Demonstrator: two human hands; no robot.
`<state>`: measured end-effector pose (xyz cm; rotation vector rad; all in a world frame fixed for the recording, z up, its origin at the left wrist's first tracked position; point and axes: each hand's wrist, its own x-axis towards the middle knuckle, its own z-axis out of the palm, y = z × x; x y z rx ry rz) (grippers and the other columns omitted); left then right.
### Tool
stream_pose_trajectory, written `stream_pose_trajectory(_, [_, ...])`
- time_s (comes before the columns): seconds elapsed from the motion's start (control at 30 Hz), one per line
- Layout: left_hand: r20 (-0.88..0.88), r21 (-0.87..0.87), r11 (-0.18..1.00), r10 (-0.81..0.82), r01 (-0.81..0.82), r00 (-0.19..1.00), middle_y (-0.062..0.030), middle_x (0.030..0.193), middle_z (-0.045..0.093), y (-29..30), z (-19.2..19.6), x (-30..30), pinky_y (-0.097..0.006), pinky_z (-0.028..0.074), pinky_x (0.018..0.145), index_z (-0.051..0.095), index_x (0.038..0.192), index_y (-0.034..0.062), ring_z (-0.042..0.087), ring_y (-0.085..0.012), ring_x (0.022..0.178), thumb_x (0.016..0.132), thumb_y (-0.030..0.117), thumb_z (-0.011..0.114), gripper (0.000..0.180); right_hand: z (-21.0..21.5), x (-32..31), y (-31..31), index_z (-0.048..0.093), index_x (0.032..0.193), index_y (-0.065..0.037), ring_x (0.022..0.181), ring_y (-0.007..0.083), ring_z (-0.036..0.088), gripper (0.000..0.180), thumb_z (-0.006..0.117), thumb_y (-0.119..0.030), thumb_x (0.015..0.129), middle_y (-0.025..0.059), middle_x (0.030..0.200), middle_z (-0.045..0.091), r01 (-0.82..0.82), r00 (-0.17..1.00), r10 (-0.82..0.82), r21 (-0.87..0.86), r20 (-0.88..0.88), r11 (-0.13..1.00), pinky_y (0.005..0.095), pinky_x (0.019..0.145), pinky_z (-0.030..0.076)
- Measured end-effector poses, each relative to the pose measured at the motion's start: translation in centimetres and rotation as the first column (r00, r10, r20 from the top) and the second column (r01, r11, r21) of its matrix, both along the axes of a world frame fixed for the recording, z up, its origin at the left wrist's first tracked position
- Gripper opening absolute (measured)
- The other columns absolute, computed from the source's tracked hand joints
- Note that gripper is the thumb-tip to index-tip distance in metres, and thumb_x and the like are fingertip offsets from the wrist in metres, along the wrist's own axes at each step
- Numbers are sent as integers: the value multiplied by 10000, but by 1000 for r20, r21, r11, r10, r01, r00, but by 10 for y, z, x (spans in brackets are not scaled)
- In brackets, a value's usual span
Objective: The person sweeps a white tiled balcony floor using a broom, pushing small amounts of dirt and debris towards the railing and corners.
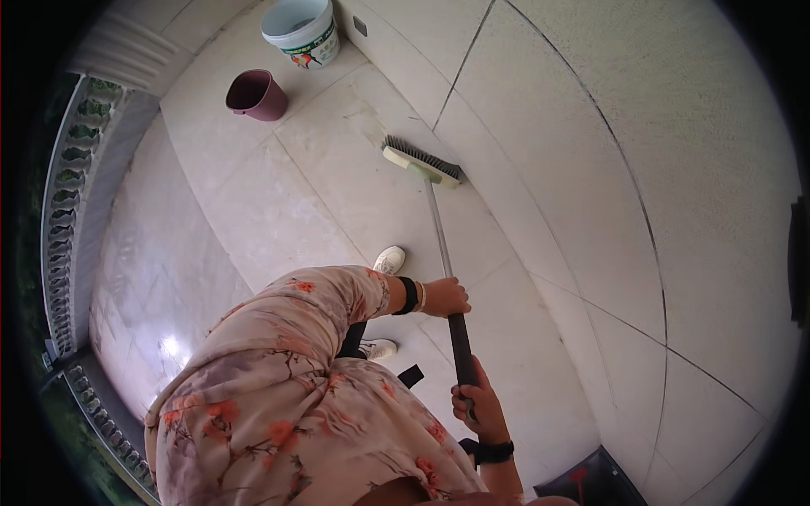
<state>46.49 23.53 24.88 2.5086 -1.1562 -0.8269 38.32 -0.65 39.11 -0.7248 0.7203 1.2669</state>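
Two hands: left hand [447,298] wrapped round pole at top of dark grip [461,350]; right hand [478,400] closed round grip near its lower end.
Long-handled brush [437,226]: slants away from person, brush head [408,159] down by the wall base, right end close to it; contact with wall unclear.
Right edge: pale wall [717,211], dark seams, limits brush on that side.
Left side: floor tiles [278,198] spread from brush toward balustrade [61,223]; room to swing that way.
Far edge: purple bucket [268,97] and white bucket [318,52], apart, both well off the brush.
Near edge: white shoe [390,260] left of pole.
Materials: slim metal-look pole, cream oblong head, stiff dark bristles, smooth glossy tiles, flower-print sleeve [295,291].
Shapes: tapered round buckets, baluster row bent by lens.
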Motion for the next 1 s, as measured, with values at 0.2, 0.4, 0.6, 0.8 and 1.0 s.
stream_pose_trajectory(0.2, [-8, -78, 994, -72, 71, 997, -7, 812, 600, -19, 36, -24, -379, 455, 793, 591, 866, 157, 610, -207, 893, 771, 213, 703, 157, 44, -28, -24, 99, 1521, -136, 546, 113, 501, 848, 523, 28, 805, 94, 807, 548, -64, 982, 79, -92, 169, 994, 259, 448, 397])
stream_pose_trajectory(0.4, [200, 176, 957, 194, -230, 960, -16, 870, 588, 101, 27, 40, -376, 424, 846, 593, 875, 158, 589, -207, 938, 779, 152, 667, 122, -36, 61, 71, 132, 1518, -126, 559, 114, 474, 822, 507, 12, 800, 92, 812, 539, -153, 950, 114, 115, 292, 982, 243, 474, 376])
stream_pose_trajectory(0.6, [253, 298, 878, 306, -375, 918, -36, 947, 615, 157, 13, 97, -430, 398, 927, 608, 947, 147, 583, -222, 1030, 782, 110, 652, 175, -54, 121, 144, 156, 1507, -117, 605, 112, 458, 773, 494, 16, 825, 78, 798, 509, 12, 976, -58, 212, 208, 977, 251, 499, 367])
stream_pose_trajectory(0.8, [-26, -93, 989, -120, 118, 992, -4, 769, 617, 7, 20, -12, -383, 457, 784, 585, 845, 158, 647, -213, 840, 782, 219, 683, 132, 32, -16, 4, 104, 1521, -160, 554, 127, 485, 842, 534, 15, 818, 80, 796, 539, -14, 1000, 14, -17, 13, 1000, 289, 467, 407])
stream_pose_trajectory(1.0, [-85, -167, 957, -252, 236, 964, -7, 752, 602, 1, 72, -42, -365, 457, 743, 572, 821, 148, 628, -211, 804, 764, 238, 696, 164, 65, -61, -18, 114, 1520, -120, 618, 140, 552, 876, 584, -1, 790, 91, 855, 587, -52, 995, 56, -51, 79, 997, 276, 530, 457])
